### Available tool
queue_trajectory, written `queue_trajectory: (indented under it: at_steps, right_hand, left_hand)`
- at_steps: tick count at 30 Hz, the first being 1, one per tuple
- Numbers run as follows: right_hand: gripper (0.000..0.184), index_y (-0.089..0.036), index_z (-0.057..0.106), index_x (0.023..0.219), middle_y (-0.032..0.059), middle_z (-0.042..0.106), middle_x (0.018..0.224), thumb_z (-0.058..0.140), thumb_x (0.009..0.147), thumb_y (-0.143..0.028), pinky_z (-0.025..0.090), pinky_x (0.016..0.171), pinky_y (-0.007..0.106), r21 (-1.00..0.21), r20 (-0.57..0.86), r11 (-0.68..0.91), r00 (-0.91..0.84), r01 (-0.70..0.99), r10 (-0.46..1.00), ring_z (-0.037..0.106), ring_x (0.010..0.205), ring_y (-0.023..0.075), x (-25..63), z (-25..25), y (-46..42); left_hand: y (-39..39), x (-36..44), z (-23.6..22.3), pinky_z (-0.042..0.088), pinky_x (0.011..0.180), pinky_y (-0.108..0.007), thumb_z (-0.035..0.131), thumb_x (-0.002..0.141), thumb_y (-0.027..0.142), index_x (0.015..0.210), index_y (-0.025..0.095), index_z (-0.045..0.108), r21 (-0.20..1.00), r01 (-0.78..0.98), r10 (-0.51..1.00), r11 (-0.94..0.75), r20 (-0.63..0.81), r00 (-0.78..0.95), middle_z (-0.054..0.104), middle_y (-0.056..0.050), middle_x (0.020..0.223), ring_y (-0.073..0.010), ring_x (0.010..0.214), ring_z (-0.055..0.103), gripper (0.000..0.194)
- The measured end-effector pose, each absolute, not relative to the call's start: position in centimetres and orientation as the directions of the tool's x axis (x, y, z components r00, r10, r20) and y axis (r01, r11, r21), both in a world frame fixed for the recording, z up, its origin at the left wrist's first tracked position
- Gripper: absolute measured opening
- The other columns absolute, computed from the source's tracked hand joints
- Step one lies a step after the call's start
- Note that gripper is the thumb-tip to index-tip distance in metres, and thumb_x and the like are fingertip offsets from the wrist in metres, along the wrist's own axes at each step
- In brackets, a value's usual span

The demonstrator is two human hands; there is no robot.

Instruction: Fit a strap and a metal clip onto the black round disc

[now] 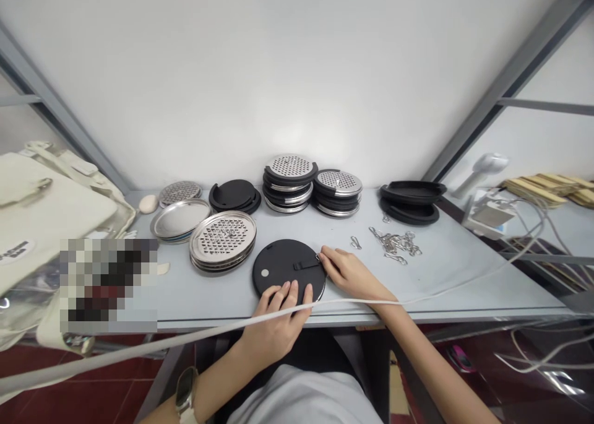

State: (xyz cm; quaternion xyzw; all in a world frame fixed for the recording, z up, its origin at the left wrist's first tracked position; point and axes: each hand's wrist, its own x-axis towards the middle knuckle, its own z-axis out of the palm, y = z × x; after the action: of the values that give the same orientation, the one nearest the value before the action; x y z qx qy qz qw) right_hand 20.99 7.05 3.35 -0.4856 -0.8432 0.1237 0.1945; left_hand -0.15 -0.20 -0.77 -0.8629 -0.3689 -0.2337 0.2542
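A round black case (278,266) with a short strap (304,265) and a pale dot lies at the front of the table. Spread over its near edge, the fingers of my left hand (281,315) rest flat and hold nothing. My right hand (348,272) pinches a small metal clip at the strap's end, by the case's right edge; the fingertips partly cover it. Several loose metal clips (399,243) lie in a pile to the right, and a single clip (355,242) sits nearer the case.
Perforated metal grater discs (223,237) are stacked at left, beside plain metal discs (180,218). Behind are black covers (234,195) and two stacks of covered graters (290,170). More black covers (412,193) stand at right. A white cable (208,328) crosses in front.
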Motion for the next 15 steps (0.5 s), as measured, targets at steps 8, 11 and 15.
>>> queue_trajectory:
  at_steps: [8,11,15]
  right_hand:
    - [0.028,-0.020,0.044,0.074,-0.0003,0.051,0.063,0.030,0.097,-0.027,0.035,0.061,0.024,-0.421,0.208,0.493,-0.448,0.762,0.870,0.049,0.058,0.0132,21.01,3.24,7.17]
    - [0.029,-0.020,0.046,0.074,0.0000,0.052,0.064,0.029,0.097,-0.028,0.035,0.061,0.024,-0.428,0.209,0.499,-0.455,0.753,0.866,0.049,0.059,0.0133,21.01,3.41,7.14]
    - [0.030,-0.020,0.047,0.077,0.0003,0.053,0.065,0.028,0.098,-0.030,0.036,0.061,0.024,-0.435,0.207,0.504,-0.461,0.746,0.863,0.050,0.059,0.0136,21.09,3.52,7.11]
  left_hand:
    - [-0.19,-0.15,-0.98,0.039,0.089,-0.038,0.051,0.085,0.020,0.128,0.017,0.052,-0.281,0.759,0.518,-0.587,0.591,0.619,0.058,-0.013,0.117,-0.0256,0.106,0.052,0.043]
    - [-0.19,-0.15,-1.05,0.039,0.090,-0.037,0.053,0.084,0.021,0.128,0.018,0.052,-0.295,0.764,0.519,-0.573,0.591,0.618,0.058,-0.013,0.118,-0.0253,0.106,0.053,0.044]
    - [-0.27,-0.13,-0.97,0.040,0.091,-0.036,0.051,0.084,0.021,0.128,0.019,0.052,-0.313,0.767,0.522,-0.560,0.586,0.620,0.058,-0.011,0.118,-0.0237,0.105,0.054,0.044]
